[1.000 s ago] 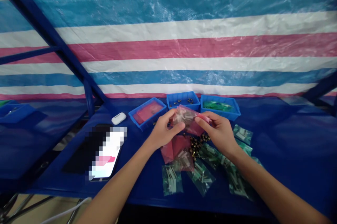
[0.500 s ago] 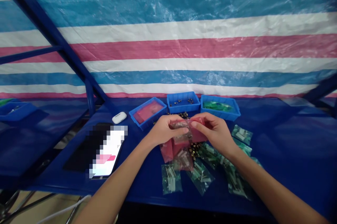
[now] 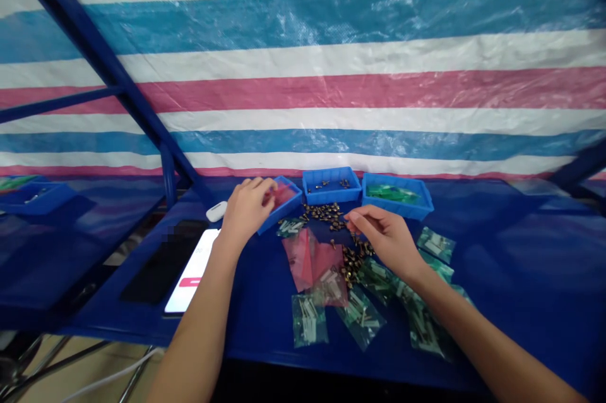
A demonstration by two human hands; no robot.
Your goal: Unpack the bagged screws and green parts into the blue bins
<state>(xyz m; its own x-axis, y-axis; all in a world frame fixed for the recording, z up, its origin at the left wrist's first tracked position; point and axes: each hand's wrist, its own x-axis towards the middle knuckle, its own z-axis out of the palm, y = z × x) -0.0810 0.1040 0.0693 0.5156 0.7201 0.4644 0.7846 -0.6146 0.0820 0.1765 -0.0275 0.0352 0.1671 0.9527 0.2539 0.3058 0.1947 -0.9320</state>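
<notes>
My left hand (image 3: 249, 207) reaches over the left blue bin (image 3: 280, 218), which contains pink plastic bags (image 3: 283, 193). Its fingers are bent and somewhat apart, with no item visible in them. Over the heap of small brass-coloured screws (image 3: 324, 212), my right hand (image 3: 386, 239) has thumb and forefinger pinched together; whatever is between them is too small to make out. More screws (image 3: 353, 261) lie below that hand. Beside them are flat pink bags (image 3: 315, 258) and a pink bag with pale pieces inside (image 3: 331, 286).
Clear greenish packets (image 3: 310, 321) of white pieces lie across the front and right of the blue table (image 3: 521, 302). Behind stand a blue bin with a few screws (image 3: 331, 194) and another with green bags (image 3: 398, 204). A phone (image 3: 189, 283) and white case (image 3: 216, 211) lie left.
Both hands were together on a pink bag; they have separated. My left hand has moved left to the bin of pink bags. My right hand stays near the screws, without the bag.
</notes>
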